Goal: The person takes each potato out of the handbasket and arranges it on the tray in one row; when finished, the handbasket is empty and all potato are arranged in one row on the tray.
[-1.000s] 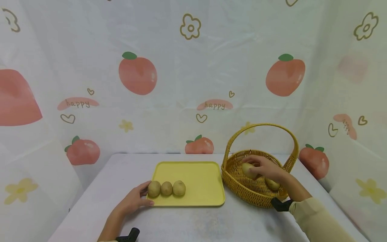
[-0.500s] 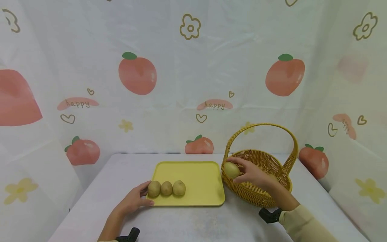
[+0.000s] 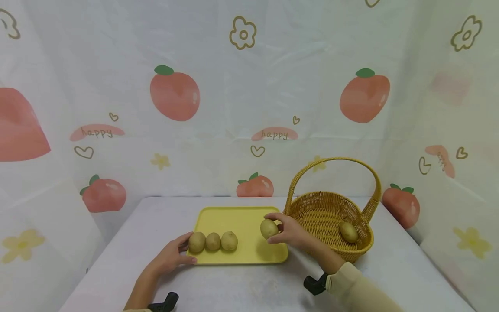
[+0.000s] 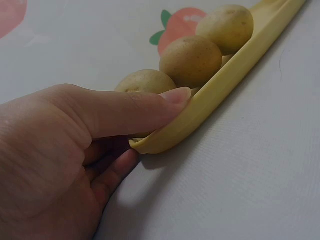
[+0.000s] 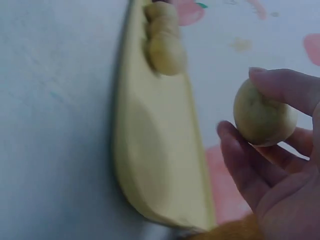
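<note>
My right hand [image 3: 292, 232] holds a potato [image 3: 269, 229] over the right part of the yellow tray [image 3: 245, 216]. In the right wrist view the thumb and fingertips pinch this potato [image 5: 262, 115] from opposite sides, above the tray's surface. At the tray's left end, my left hand [image 3: 170, 258] grips the near corner. Seen from the left wrist, its thumb [image 4: 145, 111] lies over the rim and other fingers reach below the corner. Three potatoes stand in a row on the tray beside that hand: a left one [image 3: 196, 242], a middle one [image 3: 213, 242] and a right one [image 3: 229, 241].
A wicker basket [image 3: 317, 223] with a tall arched handle [image 3: 335, 159] stands right of the tray. One potato [image 3: 348, 232] lies inside it at the right. Behind the white table [image 3: 241, 288] hangs a fruit-printed cloth [image 3: 218, 151].
My right hand has carried the potato left, out of the basket, past its rim and over the tray. The left hand keeps its grip on the tray corner.
</note>
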`<state>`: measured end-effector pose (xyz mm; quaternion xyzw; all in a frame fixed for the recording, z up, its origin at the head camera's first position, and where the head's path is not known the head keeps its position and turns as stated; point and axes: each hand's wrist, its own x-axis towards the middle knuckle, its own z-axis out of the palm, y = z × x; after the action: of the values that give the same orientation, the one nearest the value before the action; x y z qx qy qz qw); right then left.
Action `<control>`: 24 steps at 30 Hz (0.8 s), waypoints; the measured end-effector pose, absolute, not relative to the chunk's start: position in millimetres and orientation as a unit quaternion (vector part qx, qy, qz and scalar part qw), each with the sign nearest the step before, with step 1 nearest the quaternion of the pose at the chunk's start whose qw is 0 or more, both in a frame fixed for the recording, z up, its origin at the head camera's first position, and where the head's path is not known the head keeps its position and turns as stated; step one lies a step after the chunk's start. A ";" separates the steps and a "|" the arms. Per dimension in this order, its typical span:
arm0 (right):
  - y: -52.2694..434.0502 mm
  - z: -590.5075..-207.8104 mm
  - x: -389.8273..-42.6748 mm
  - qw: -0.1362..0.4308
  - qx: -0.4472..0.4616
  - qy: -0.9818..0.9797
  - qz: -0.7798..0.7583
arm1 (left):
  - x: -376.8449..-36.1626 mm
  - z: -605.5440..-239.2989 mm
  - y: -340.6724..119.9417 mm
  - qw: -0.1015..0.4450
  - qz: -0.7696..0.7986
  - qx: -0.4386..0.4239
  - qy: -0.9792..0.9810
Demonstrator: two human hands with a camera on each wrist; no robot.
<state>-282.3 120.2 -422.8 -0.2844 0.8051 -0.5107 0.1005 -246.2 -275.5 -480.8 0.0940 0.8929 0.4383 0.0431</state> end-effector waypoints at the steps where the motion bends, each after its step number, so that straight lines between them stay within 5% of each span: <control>1: 115.2 -426.4 -282.9 0.095 -0.281 0.811 -0.504 | -246.3 -480.8 -275.6 0.043 0.437 0.094 0.893; 24: 53.2 -479.5 -291.2 0.045 -0.243 0.842 -0.480 | -245.1 -479.2 -273.8 0.039 0.437 0.093 0.894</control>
<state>-291.2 53.2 -479.5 -0.2434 0.8417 -0.4798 0.0450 -245.1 -273.8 -479.2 0.0931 0.8937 0.4371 0.0394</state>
